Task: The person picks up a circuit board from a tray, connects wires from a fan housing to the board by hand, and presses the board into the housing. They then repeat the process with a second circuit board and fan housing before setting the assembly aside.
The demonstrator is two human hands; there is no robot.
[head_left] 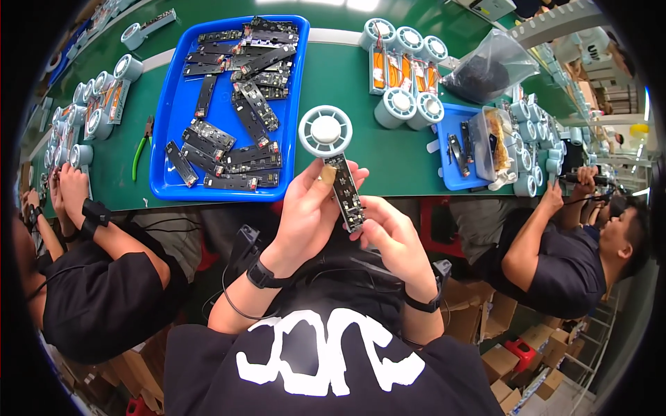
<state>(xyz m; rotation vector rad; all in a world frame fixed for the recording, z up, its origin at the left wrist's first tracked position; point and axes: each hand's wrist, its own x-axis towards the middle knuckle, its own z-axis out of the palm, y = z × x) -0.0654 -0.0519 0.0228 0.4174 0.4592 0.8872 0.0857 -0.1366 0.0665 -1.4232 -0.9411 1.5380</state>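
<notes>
Handheld fan unit [333, 163], pale round head up and dark circuit strip hanging below it, sits between my two hands just off the near edge of the green table [347, 90]. My left hand [309, 211] is closed around the strip's upper part, thumb and fingers pinching it; my right hand [388, 232] pinches the strip's lower end from the other side. Beyond the fan head lies a blue tray [173, 132] heaped with dark circuit strips, too many and too overlapped for me to count. Right of it stand five assembled fan heads [406, 69] grouped around orange-and-white parts, then a clear bag [489, 66] of dark pieces. A smaller blue tray [451, 149] holds a few strips and a clear box [489, 139] of small yellowish parts. Green-handled pliers [142, 149] lie alone left of the big tray. Bare green surface shows between the trays and along the near edge, leaving me room there. More fan heads crowd both table ends, where one co-worker [97, 277] sits on my left and another co-worker [562, 256] on my right.
</notes>
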